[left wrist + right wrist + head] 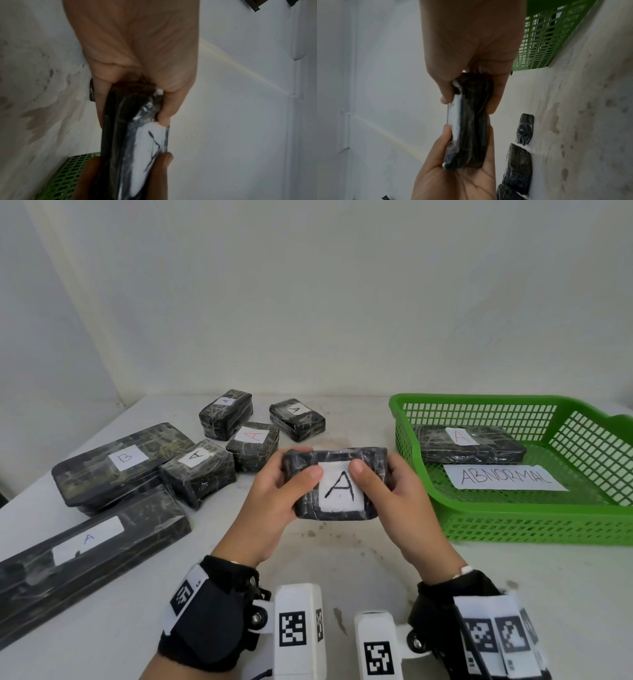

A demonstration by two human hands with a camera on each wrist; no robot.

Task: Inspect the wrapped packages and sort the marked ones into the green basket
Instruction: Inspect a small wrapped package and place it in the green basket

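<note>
Both hands hold a black plastic-wrapped package (342, 491) above the table's middle, its white label with a black "A" facing me. My left hand (291, 484) grips its left end, thumb on the front. My right hand (380, 477) grips the right end, thumb on the label's edge. The wrist views show the same package (133, 142) (471, 121) edge-on between thumbs and fingers. The green basket (513, 522) stands at the right. It holds a flat package with a red "A" (472, 445) and a paper reading "ABNORMAL" (503, 477).
Several wrapped packages lie on the white table at left: one with a red "A" (253, 445), two small black-"A" ones (198, 470) (296, 419), a blue-"A" one (226, 412), a large "B" box (120, 460) and a long blue-"A" box (85, 549). A wall stands behind.
</note>
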